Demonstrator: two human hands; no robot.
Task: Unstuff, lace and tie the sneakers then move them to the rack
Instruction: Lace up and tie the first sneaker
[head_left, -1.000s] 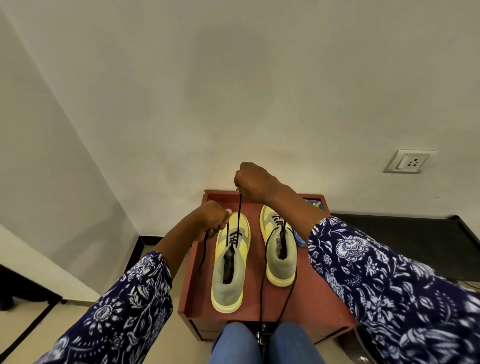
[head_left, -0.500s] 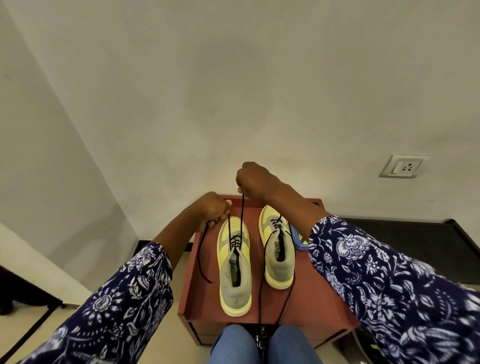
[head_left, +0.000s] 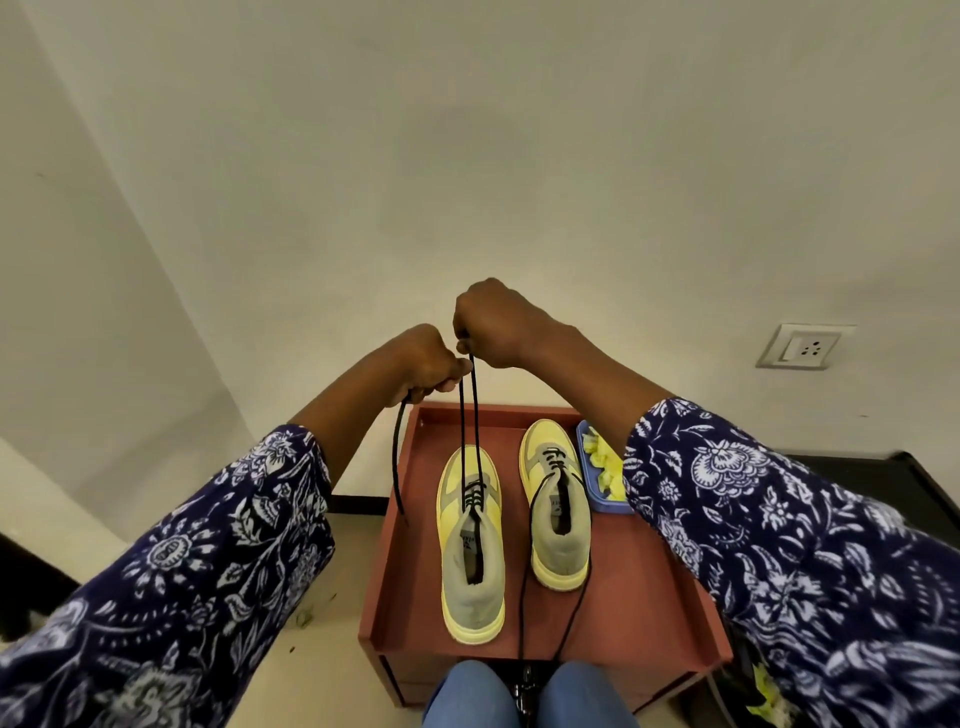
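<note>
Two yellow and grey sneakers stand side by side on a reddish-brown table (head_left: 639, 587), toes away from me. From the left sneaker (head_left: 471, 551) two strands of black lace (head_left: 467, 415) run taut up to my hands, which are raised together above its toe. My left hand (head_left: 423, 361) grips one strand, and the loose end hangs down past its wrist. My right hand (head_left: 496, 325) pinches the other strand beside it. The right sneaker (head_left: 558, 512) is partly laced, with both lace ends trailing off the table's near edge.
A blue tray (head_left: 597, 493) with crumpled yellow paper sits right of the sneakers, partly behind my right sleeve. My knees (head_left: 524, 696) press against the table front. A wall socket (head_left: 802, 347) is on the right wall, and a dark surface (head_left: 904, 478) lies further right.
Both hands have risen and come together, pulling the left sneaker's lace strands taut and upright. The view has tilted down a little.
</note>
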